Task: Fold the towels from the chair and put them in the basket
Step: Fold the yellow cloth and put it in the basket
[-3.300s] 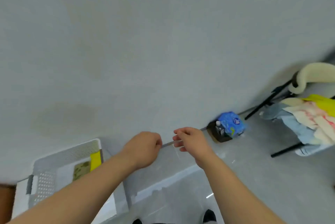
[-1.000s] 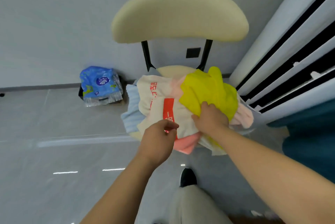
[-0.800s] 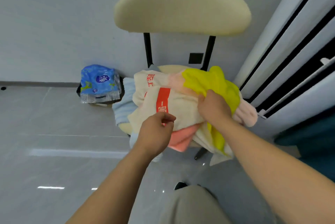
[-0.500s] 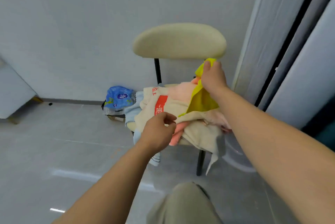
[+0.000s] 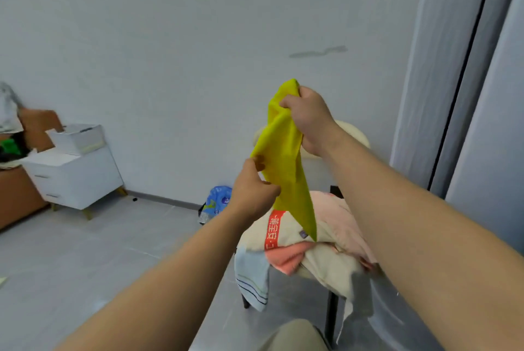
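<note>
1. The right hand is the upper grip. Its fingers are curled into a fist round the bunched top of the yellow towel, and it is held high, probably so the cloth hangs free of the heap beneath.
2. The left hand is the lower grip, down and to the left of the first. It pinches the towel's left edge between thumb and fingers, which looks like a search for an edge or corner so the cloth can be spread for a first fold.
3. Between the two grips the towel is twisted. Below the lower grip it narrows to a point, and I cannot tell whether the tip touches the pile.
4. Under and just beyond both grips stands the chair. Heaped unfolded on its seat are a cream towel with a red band, a pink towel and a coral towel, and a light blue towel droops off the left edge. Most of the task appears undone.
5. Left of the lower grip and farther back, a blue packet lies on the floor by the wall.
6. Far left of both grips is a white cabinet with a white bin on top, probably the basket. It is well apart from the chair, so each folded towel would need carrying across.
7. Right of the upper grip hangs a grey curtain.
</note>
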